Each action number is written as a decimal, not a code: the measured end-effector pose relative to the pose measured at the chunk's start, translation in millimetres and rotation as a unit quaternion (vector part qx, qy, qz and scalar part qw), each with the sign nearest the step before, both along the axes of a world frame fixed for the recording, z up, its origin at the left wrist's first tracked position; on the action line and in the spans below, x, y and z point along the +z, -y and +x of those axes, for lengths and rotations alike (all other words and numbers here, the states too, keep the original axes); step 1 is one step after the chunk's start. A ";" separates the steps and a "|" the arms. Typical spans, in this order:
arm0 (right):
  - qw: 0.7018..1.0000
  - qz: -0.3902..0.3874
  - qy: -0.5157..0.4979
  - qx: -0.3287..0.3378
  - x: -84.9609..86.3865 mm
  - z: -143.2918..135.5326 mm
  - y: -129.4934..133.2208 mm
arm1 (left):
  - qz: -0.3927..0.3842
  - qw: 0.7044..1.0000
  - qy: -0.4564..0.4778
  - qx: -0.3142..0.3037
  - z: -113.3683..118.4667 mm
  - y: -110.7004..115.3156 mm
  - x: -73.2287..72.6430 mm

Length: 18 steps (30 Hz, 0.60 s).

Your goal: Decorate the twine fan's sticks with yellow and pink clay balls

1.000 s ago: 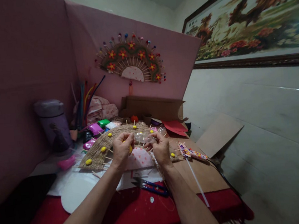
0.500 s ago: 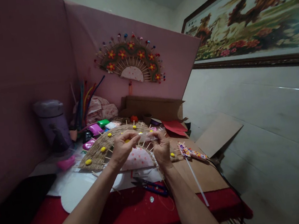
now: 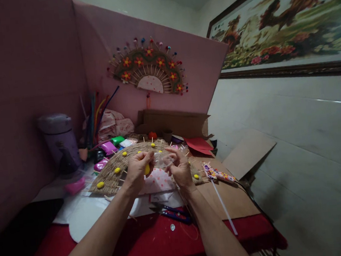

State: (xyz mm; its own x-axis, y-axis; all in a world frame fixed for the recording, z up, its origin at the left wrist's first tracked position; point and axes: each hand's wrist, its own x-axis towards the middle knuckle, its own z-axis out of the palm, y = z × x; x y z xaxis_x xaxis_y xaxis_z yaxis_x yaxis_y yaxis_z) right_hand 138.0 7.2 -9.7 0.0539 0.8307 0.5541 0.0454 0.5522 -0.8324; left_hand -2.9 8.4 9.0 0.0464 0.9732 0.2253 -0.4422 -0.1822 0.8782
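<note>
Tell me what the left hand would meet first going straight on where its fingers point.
The left hand would probably meet the clear plastic first, just short of the right hand; depth is hard to judge.

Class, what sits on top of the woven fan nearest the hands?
Yellow pieces dot the woven fan. The left hand and right hand cover parts of it; whatever sits there is hidden.

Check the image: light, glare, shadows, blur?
Head view: dim, left side dark; head view: thin glare streak on the wall; head view: shadow on the red cloth; head view: clear plastic between left hand and right hand lacks crisp edges.
</note>
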 end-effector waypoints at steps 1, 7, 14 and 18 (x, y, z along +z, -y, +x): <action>0.998 0.047 0.027 -0.016 -1.4 1.0 -0.2 | 0.000 1.000 -0.004 0.008 0.4 -0.8 -1.0; 0.978 0.124 0.095 -0.141 -10.1 1.1 1.2 | 0.003 1.000 -0.014 -0.009 1.3 0.0 -4.2; 0.953 0.171 0.160 -0.191 -8.1 0.8 3.3 | 0.015 0.999 -0.041 -0.023 2.1 0.5 -3.5; 0.935 0.230 0.214 -0.166 -9.4 1.8 5.8 | 0.024 0.996 -0.070 -0.041 2.6 2.2 -3.6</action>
